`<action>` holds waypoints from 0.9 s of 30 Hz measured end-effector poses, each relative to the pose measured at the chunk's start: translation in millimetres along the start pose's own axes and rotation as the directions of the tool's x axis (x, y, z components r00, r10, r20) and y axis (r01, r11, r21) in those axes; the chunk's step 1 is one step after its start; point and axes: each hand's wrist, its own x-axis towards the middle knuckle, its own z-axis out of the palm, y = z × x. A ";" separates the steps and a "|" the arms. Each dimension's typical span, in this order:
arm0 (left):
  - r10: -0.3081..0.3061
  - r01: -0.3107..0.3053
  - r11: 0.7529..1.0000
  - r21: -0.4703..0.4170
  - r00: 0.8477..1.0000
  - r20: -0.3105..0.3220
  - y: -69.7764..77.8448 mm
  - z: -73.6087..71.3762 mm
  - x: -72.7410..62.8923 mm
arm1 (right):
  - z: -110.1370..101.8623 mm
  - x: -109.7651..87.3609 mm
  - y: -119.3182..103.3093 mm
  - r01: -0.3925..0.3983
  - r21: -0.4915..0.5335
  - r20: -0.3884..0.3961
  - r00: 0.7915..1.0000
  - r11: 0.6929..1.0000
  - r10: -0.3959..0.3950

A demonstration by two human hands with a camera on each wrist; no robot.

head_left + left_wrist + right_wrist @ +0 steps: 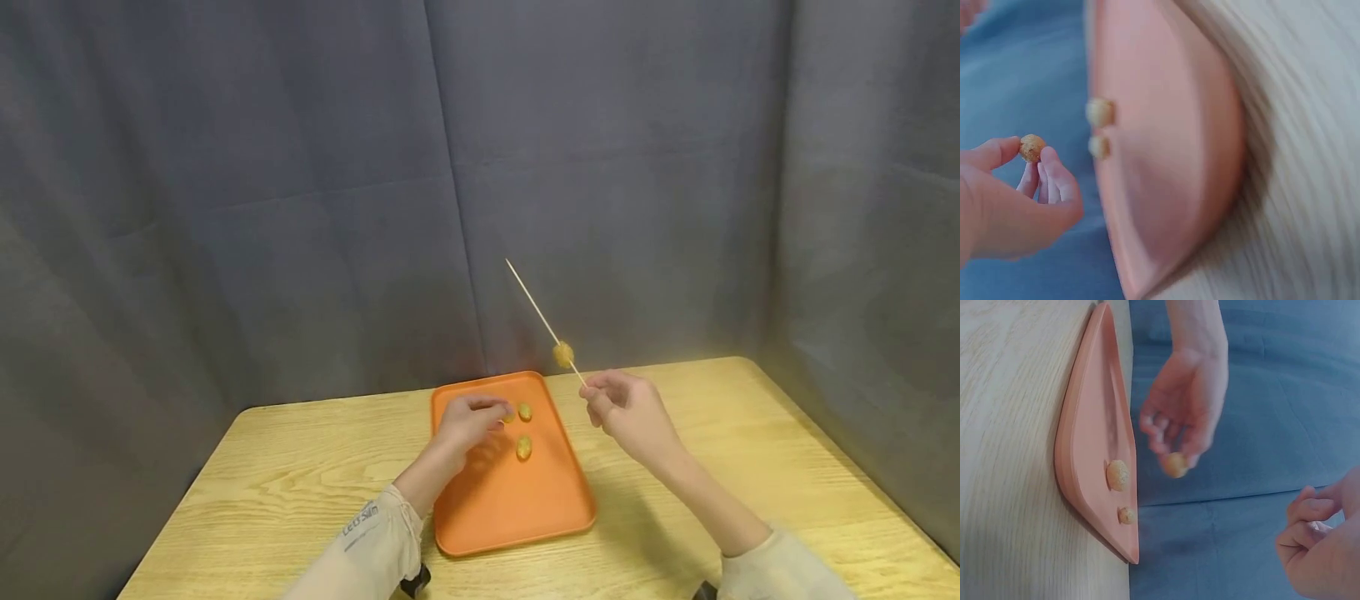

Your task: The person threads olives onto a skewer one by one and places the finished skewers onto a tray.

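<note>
My right hand (628,415) pinches a thin wooden skewer (534,304) near its lower end, above the table to the right of the tray. The skewer slants up and left, and one golden-brown food ball (563,355) is threaded on it just above the fingers. Over the orange tray (517,504), my left hand (465,423) holds another golden-brown ball (1032,149) between thumb and fingertips, raised off the tray. On the tray lie two more balls, one farther (525,412) and one nearer (523,448). In the right wrist view the skewer does not show.
The tray lies lengthwise on a light wooden table (322,475), its far end near the table's back edge. A grey-blue curtain (337,208) hangs behind the table and along both sides.
</note>
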 end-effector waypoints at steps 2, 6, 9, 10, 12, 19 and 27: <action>0.022 -0.022 0.998 -0.051 1.000 0.012 6.8 -2.9 -6.5 | 0.9 -0.4 -1.5 0.003 0.006 -0.002 1.000 1.000 -0.003; 0.058 -0.049 0.984 -0.170 0.997 0.050 16.8 -9.7 -20.5 | 3.8 -0.5 -4.4 0.012 0.018 0.008 1.000 1.000 -0.012; 0.069 -0.043 0.962 -0.268 0.994 0.089 19.8 -15.2 -31.4 | 6.1 -1.3 -5.4 0.024 0.020 0.019 1.000 1.000 -0.025; 0.071 -0.037 0.953 -0.300 0.992 0.103 20.2 -17.0 -34.9 | 6.6 -1.9 -5.9 0.029 0.019 0.023 0.999 0.999 -0.030; 0.067 -0.019 0.936 -0.352 0.990 0.124 20.0 -20.5 -41.0 | 7.8 -2.5 -5.3 0.044 0.009 0.027 0.999 0.999 -0.044; 0.067 0.038 0.876 -0.480 0.978 0.200 17.1 -29.9 -47.7 | 7.7 -6.3 -6.6 0.093 -0.046 0.018 0.996 0.995 -0.092; 0.114 0.085 0.794 -0.602 0.952 0.284 20.4 -39.3 -45.7 | 8.5 -17.2 -14.6 0.137 -0.035 0.071 0.988 0.990 -0.134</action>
